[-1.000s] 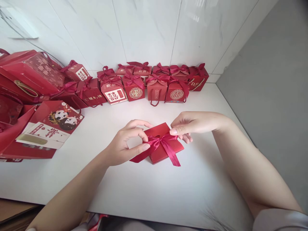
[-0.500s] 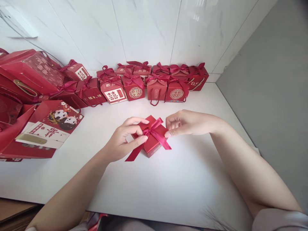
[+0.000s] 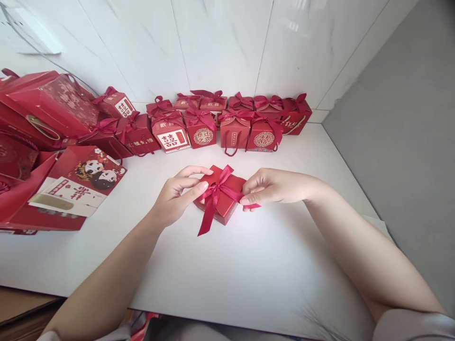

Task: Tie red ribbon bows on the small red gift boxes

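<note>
Head camera view: the left forearm rises from the lower left, and the left hand (image 3: 177,195) sits at the left side of a small red box (image 3: 223,203), knuckles up. Its thumb points right, the tip just beside the knot of a pink-red ribbon (image 3: 210,213), while the fingers bend over the box's far left edge; whether thumb and forefinger pinch a loop cannot be told. The right arm comes in from the lower right and bends sharply at the wrist, so the right hand (image 3: 275,187) points left, its fingers curled under. Thumb and forefinger pinch the ribbon at the box's right side, with a short end jutting out past them. The box lies on the white table (image 3: 245,279) between the hands, near a row of ribboned boxes (image 3: 235,135) by the tiled wall (image 3: 220,47). The other ribbon tail hangs over its near side.
</note>
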A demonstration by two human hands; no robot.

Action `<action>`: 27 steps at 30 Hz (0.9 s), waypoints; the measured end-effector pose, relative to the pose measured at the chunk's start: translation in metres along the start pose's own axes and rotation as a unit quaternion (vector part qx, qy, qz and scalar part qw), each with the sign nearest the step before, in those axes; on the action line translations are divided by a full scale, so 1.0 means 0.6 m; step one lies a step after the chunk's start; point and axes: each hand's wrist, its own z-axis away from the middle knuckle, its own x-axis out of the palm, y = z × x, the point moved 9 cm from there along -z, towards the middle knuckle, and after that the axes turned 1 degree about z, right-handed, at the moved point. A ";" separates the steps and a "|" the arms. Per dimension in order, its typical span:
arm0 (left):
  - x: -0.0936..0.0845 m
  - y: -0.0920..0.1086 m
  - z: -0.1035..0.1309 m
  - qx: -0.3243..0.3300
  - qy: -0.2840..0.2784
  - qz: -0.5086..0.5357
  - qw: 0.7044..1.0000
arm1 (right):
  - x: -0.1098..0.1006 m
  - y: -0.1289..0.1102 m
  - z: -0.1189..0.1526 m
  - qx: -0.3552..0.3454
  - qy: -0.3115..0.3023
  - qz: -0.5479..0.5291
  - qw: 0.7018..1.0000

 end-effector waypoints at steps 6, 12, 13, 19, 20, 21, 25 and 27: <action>-0.012 -0.004 -0.001 0.014 0.023 -0.029 0.999 | -0.003 -0.007 0.007 -0.025 -0.023 -0.015 0.999; -0.016 0.023 0.004 0.080 0.043 -0.096 0.991 | -0.003 -0.011 0.013 -0.033 -0.038 -0.004 0.999; -0.017 0.026 0.004 0.087 0.046 -0.107 0.989 | -0.002 -0.011 0.013 -0.032 -0.041 0.001 0.999; -0.012 0.026 0.004 0.086 0.044 -0.129 0.987 | 0.004 -0.011 0.014 -0.026 -0.053 0.024 0.998; -0.011 0.024 0.004 0.083 0.042 -0.126 0.988 | 0.006 -0.012 0.014 -0.026 -0.055 0.027 0.998; -0.010 0.023 0.003 0.080 0.041 -0.123 0.988 | 0.007 -0.013 0.014 -0.026 -0.058 0.031 0.998; -0.008 0.018 0.003 0.055 0.044 -0.117 0.991 | 0.009 -0.016 0.017 -0.019 -0.062 0.048 0.997; -0.007 0.014 0.003 0.040 0.044 -0.108 0.992 | 0.010 -0.018 0.018 -0.015 -0.063 0.052 0.997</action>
